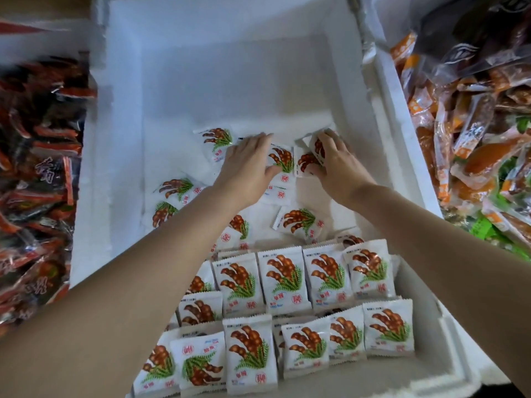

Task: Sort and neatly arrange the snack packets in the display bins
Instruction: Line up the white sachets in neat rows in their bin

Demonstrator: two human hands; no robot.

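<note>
A white foam bin (382,116) holds white snack packets printed with brown pods and green leaves. Neat upright rows of packets (284,282) fill its near end. Several loose packets (172,191) lie flat in the middle. My left hand (248,165) lies flat with straight fingers over loose packets (217,139) near the middle of the bin. My right hand (333,162) curls its fingers around a packet (317,146) tilted up off the floor, with another packet (304,162) under its thumb. Both forearms reach in from the near edge.
A bin of dark red and black packets (37,179) sits to the left. A bin of orange and green packets (474,145) sits to the right. The far half of the white bin floor (235,81) is bare foam.
</note>
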